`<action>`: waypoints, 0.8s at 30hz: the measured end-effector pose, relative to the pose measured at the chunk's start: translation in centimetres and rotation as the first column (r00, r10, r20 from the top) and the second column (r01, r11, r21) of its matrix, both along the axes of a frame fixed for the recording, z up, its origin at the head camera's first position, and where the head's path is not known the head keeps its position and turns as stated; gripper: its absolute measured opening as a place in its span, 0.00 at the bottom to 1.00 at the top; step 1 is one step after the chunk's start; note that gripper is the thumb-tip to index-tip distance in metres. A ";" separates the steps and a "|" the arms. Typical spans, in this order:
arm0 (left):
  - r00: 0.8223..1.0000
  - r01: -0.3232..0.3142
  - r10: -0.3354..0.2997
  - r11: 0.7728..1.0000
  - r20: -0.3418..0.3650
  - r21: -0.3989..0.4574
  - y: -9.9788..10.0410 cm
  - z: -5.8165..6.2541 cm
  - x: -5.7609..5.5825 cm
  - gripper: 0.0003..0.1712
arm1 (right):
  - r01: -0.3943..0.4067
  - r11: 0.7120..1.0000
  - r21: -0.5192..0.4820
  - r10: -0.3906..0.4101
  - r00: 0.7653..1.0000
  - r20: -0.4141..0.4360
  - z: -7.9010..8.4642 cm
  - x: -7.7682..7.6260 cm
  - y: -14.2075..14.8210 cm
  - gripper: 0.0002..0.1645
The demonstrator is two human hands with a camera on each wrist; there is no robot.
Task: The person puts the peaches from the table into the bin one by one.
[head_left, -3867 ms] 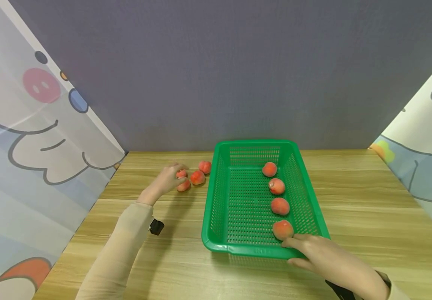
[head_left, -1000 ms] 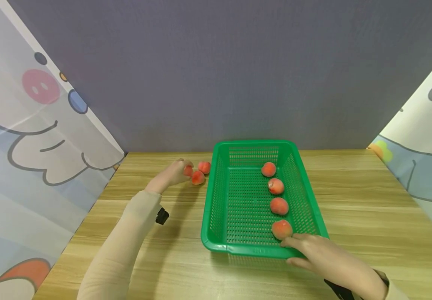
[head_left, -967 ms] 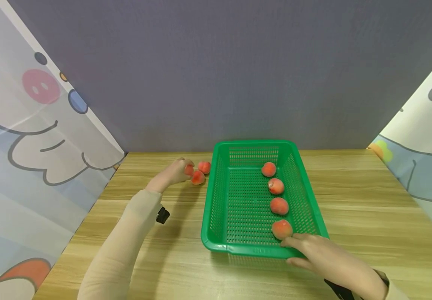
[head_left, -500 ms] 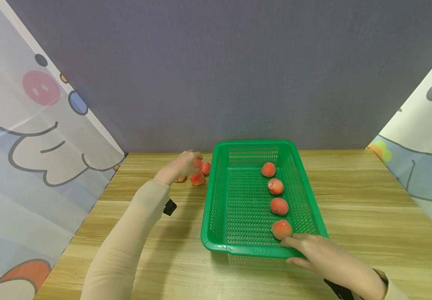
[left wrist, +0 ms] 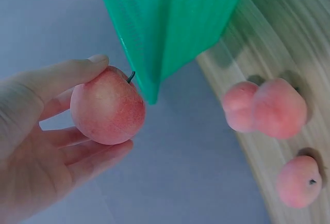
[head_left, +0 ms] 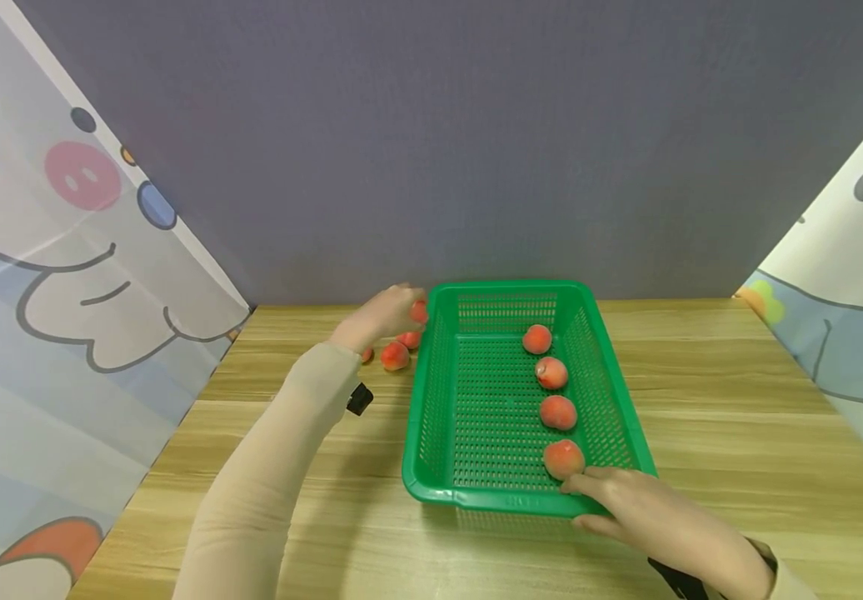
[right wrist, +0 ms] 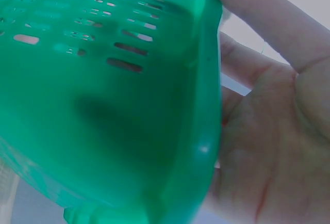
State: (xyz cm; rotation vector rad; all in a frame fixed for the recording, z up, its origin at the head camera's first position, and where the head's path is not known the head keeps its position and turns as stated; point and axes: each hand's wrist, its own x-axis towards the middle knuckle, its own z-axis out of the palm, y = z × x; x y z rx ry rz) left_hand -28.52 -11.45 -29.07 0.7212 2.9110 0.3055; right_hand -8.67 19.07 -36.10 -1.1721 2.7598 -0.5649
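Observation:
My left hand (head_left: 382, 317) grips a red-orange peach (left wrist: 105, 110) between thumb and fingers, its short stem showing in the left wrist view. The hand is raised beside the back left corner of a green plastic basket (head_left: 418, 417). With fingers over the rim and thumb outside, my right hand (head_left: 652, 517) holds the basket at its front right corner. Inside, several peaches form a row along the right side, from a back peach (head_left: 537, 339) to a front peach (head_left: 564, 459) close to my right fingertips.
Left of the basket, three loose peaches lie on the wooden table (head_left: 731, 417), one of them a peach (head_left: 395, 356) near the basket wall; my left hand partly hides the others. A grey wall (head_left: 506, 150) stands behind the table, with cartoon-printed sheets (head_left: 49, 292) at both sides.
My left hand took hold of a peach from the loose group, lifted it and carried it right, toward the basket's back left corner. My right hand has stayed on the rim.

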 end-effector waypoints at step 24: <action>0.999 0.044 -0.044 0.997 0.000 -0.066 7.2 1.2 -1.5 0.26 | 0.005 1.000 0.000 -0.005 1.000 -0.011 0.1 0.1 0.0 0.16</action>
